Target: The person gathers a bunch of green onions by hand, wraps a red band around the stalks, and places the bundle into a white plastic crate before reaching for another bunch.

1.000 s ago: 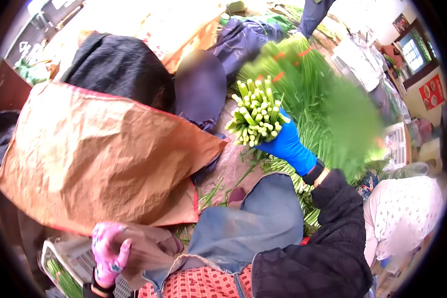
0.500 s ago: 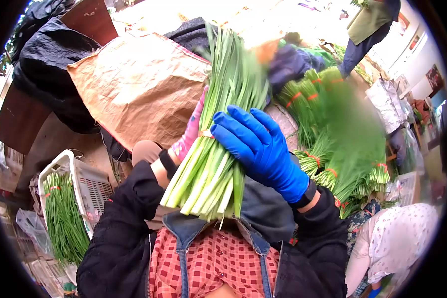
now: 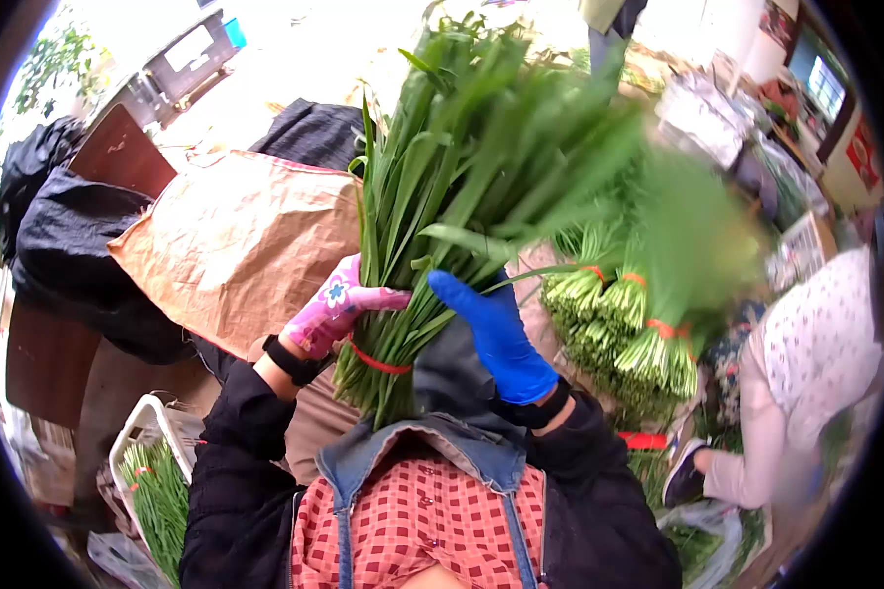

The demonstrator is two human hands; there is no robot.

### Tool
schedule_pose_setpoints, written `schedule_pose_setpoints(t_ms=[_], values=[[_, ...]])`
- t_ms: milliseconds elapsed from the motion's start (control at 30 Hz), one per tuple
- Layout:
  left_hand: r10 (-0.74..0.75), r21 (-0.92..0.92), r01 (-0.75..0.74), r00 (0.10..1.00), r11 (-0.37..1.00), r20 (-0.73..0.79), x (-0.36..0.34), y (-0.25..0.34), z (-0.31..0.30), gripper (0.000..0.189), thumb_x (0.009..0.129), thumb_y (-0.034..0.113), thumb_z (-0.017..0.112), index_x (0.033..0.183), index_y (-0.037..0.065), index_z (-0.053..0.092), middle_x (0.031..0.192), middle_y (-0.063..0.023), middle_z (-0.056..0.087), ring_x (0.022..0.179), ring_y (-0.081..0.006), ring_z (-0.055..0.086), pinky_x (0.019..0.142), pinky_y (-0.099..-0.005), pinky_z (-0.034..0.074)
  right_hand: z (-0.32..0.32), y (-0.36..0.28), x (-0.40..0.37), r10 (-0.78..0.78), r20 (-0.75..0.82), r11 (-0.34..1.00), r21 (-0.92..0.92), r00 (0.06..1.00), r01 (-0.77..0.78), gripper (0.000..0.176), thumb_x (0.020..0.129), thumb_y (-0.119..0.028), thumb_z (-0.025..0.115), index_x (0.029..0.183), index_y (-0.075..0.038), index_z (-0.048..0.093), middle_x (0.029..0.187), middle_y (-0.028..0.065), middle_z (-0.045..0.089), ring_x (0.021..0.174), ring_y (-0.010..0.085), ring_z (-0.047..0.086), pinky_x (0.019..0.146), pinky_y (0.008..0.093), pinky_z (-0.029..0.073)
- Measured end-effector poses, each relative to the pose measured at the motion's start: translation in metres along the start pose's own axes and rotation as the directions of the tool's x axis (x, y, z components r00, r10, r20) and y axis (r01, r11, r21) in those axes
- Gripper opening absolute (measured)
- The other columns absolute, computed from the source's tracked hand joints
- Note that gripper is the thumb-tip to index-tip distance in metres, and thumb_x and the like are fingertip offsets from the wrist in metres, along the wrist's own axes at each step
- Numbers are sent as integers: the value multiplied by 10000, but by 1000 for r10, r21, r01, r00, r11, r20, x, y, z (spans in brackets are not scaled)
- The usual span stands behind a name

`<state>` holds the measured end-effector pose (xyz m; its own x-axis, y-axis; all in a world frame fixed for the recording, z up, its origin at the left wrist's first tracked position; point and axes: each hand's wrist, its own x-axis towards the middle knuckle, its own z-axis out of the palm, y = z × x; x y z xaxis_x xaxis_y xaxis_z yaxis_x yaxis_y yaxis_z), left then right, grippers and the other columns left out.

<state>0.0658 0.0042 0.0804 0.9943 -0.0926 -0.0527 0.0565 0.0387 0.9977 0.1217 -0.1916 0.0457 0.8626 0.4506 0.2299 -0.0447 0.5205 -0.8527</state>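
My left hand [image 3: 339,302], in a pink flowered glove, is wrapped around a bunch of garlic chives [image 3: 413,196] in front of my chest. An orange-red band [image 3: 378,361] circles the bunch just below that hand. Long green leaves fan upward and to the right, blurred at their tips. My right hand [image 3: 501,339], in a blue glove, is at the right side of the bunch with its thumb stretched out toward the leaves. The other fingers are partly hidden behind the thumb and leaves.
Banded chive bunches [image 3: 638,324] are piled at the right. A white basket [image 3: 147,417] at lower left holds more chives [image 3: 157,501]. A brown sheet [image 3: 246,245] lies beyond my left hand. A person in a patterned top [image 3: 820,344] bends at the right.
The pale stem ends that pointed toward me are out of sight; green leaf shows below the band. My right hand has moved off the front of the bunch to its right side.
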Motion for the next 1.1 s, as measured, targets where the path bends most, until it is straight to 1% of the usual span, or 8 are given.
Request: schedule_pose_setpoints(t_ms=[67,233,400,500,600,1000,1067,1100], values=[[-39,30,39,999,999,7,-6,-8,5,424,799,120,726,1188,-5,611,1034,-34,678,921,-114,628,834,-266,503,7,-10,-17,39,-208,999,20,977,-36,434,816,-42,766,1222,-24,614,1136,50,672,1083,165,605,982,321,452],[-298,-260,270,952,927,-72,-10,-46,-8,391,829,129,708,1181,-11,617,1029,-66,689,862,-148,666,782,-304,553,-31,40,-41,67,-307,997,57,949,-52,414,803,-46,768,1191,-20,626,1113,46,670,1020,176,601,947,320,465],[-355,-335,306,930,891,-95,-2,-51,-12,401,831,136,699,1194,-5,608,1016,-86,693,861,-174,680,793,-314,558,-40,50,-37,179,-293,968,225,939,-115,367,817,-45,754,1160,-8,629,1114,54,665,1010,183,602,939,315,468],[-320,-245,292,943,925,-86,11,-49,-26,421,822,128,700,1208,-4,598,1029,-87,688,869,-175,677,802,-310,553,-41,59,-27,168,-277,952,294,946,-83,339,820,-57,751,1135,-11,636,1089,60,676,1000,191,614,928,321,475],[-297,-180,281,953,943,-67,21,-45,-29,461,808,132,701,1230,-6,582,1045,-78,684,878,-160,668,820,-299,541,-46,70,-26,175,-340,984,62,924,-164,329,825,54,671,1141,-17,612,1080,75,669,1012,203,638,920,334,499],[-345,-135,337,938,932,-40,46,-62,-32,404,811,99,676,1198,9,604,1027,-55,682,880,-142,651,825,-283,529,-55,79,-50,219,-352,963,230,910,-142,283,802,99,630,1048,-25,698,1014,97,715,952,224,672,893,340,528],[-332,-21,332,943,943,10,50,-67,-40,376,819,91,676,1180,15,605,1015,-45,668,873,-123,634,812,-274,524,-58,73,-58,-39,-281,898,-430,959,-89,295,820,115,586,1028,-35,732,1011,137,730,959,236,691,888,345,533],[-337,-25,337,942,941,2,48,-70,-41,376,819,91,676,1180,15,605,1015,-45,668,873,-123,634,812,-274,524,-59,69,-61,-30,-276,899,-427,961,-94,295,820,115,586,1028,-35,732,1011,137,730,959,236,691,888,345,533]])
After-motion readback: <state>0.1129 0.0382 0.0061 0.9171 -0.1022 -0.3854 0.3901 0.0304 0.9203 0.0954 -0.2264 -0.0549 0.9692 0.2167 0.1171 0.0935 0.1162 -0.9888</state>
